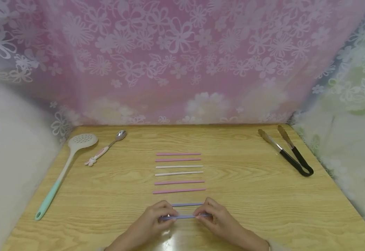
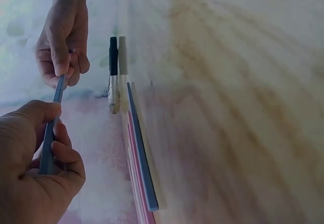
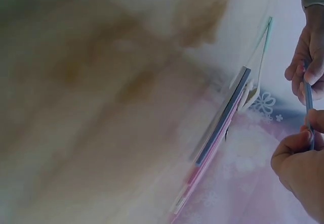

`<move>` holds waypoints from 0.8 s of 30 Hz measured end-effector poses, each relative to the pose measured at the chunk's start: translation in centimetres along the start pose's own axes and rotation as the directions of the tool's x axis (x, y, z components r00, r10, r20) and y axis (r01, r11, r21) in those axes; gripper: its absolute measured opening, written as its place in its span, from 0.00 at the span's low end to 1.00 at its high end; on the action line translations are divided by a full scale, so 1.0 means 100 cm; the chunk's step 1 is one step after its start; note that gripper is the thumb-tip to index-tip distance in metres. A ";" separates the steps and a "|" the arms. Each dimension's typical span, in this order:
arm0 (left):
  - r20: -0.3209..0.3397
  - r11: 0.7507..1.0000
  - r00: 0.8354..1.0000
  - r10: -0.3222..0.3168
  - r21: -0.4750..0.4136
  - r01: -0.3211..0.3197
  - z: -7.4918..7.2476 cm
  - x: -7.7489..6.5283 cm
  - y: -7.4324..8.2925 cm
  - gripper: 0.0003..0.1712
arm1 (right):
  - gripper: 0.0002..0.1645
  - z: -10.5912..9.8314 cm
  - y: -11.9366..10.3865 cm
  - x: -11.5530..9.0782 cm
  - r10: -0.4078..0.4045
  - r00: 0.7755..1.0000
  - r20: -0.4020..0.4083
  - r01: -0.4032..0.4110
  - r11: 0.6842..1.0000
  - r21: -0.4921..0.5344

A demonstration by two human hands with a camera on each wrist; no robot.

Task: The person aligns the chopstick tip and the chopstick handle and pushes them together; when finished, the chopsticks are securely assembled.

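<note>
A blue chopstick (image 1: pixel 185 217) is pinched by both hands near the table's front edge, the left hand (image 1: pixel 152 219) at one end and the right hand (image 1: pixel 221 221) at the other. In the left wrist view this held chopstick (image 2: pixel 48 148) is raised off the table, with fingers curled round it. Just beyond it, a second blue chopstick (image 1: pixel 187 204) lies crosswise on the table. Farther back, pink chopsticks (image 1: pixel 180 191) and white chopsticks (image 1: pixel 179 173) form a column of roughly parallel pieces: two pink, two white, two pink.
At the left lie a slotted skimmer (image 1: pixel 58 177) with a mint handle and a small spoon (image 1: pixel 107 148) with a rabbit-shaped handle. Black-handled tongs (image 1: pixel 287 153) rest spread at the right. Flowered cloth (image 1: pixel 182 69) hangs behind the wooden table (image 1: pixel 248 195).
</note>
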State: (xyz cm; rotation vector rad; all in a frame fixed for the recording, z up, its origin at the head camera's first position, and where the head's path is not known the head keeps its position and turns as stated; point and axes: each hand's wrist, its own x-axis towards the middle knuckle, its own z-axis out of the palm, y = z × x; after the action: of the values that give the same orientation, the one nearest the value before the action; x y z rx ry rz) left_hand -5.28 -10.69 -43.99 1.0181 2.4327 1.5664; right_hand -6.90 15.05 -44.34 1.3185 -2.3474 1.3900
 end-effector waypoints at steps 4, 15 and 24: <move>0.008 1.000 1.000 -0.028 -0.001 0.028 0.003 -0.004 -0.003 0.09 | 0.15 -0.002 0.001 0.001 0.023 0.998 0.060 -0.024 1.000 0.013; 0.036 0.977 0.981 -0.192 0.107 0.187 -0.006 -0.007 -0.017 0.11 | 0.15 -0.008 0.012 0.014 0.144 0.980 0.137 -0.129 0.985 -0.114; 0.087 0.942 0.954 -0.287 0.208 0.264 -0.012 -0.005 -0.019 0.08 | 0.11 -0.007 0.018 0.017 0.320 0.910 0.262 -0.264 0.937 -0.227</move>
State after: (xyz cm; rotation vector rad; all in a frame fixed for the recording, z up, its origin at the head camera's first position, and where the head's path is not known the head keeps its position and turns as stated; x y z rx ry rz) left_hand -6.27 -12.37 -45.15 0.7253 2.5505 1.1686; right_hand -9.49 14.85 -44.34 1.2319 -2.8968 1.0558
